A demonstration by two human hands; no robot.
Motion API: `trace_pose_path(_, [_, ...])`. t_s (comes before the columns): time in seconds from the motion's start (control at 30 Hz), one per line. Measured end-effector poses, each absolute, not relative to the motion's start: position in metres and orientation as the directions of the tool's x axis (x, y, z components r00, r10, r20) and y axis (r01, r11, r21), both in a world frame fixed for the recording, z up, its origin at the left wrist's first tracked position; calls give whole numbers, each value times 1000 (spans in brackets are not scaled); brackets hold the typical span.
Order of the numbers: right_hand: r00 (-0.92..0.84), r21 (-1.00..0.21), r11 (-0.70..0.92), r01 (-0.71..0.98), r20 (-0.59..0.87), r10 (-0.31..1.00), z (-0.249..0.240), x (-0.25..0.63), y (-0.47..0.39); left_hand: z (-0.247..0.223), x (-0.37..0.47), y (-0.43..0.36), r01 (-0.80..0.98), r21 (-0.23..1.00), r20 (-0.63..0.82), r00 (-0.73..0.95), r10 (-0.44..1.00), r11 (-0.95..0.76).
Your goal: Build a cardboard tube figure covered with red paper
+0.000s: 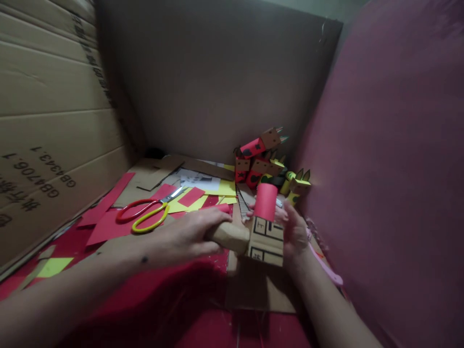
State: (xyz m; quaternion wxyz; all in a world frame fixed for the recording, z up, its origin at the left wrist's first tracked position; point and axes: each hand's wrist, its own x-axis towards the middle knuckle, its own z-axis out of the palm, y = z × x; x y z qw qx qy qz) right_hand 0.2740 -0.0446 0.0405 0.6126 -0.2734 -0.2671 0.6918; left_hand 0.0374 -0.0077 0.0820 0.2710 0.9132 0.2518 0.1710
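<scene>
My left hand (203, 232) is closed around a tan rounded piece (232, 237), whose exact kind I cannot make out. Its far end meets a small cardboard box (266, 241) with black printed marks. My right hand (294, 234) grips that box from the right side, its fingers partly hidden behind it. A red paper tube (266, 200) stands upright at the top of the box. Beneath both hands lies a flat cardboard piece (261, 290).
Scissors (150, 217) with red and yellow handles lie left among red paper pieces (112, 224) and yellow paper (56, 267). Several decorated paper-and-cardboard figures (255, 164) are piled at the back. A large carton (54, 121) walls the left; a pink surface (391, 169) rises on the right.
</scene>
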Motion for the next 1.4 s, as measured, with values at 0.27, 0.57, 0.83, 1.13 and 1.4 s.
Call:
trace_pose_path(0.27, [-8, -786, 123, -606, 160, 987, 37, 268, -37, 52, 55, 18, -214, 977, 138, 676, 724, 13])
trace_pose_path(0.57, [282, -917, 330, -224, 263, 923, 16, 253, -33, 13, 113, 8, -152, 944, 317, 666, 675, -293])
trace_pose_path(0.83, [307, -974, 205, 92, 224, 925, 21, 284, -53, 14, 80, 26, 292, 798, 270, 609, 746, -527])
trace_pose_path(1.13, [334, -963, 123, 239, 200, 921, 2, 265, -51, -11, 69, 12, 266, 662, 337, 729, 596, -701])
trace_pose_path(1.4, [361, -979, 109, 171, 165, 918, -52, 289, -40, -22, 67, 13, 226, 617, 394, 740, 544, -754])
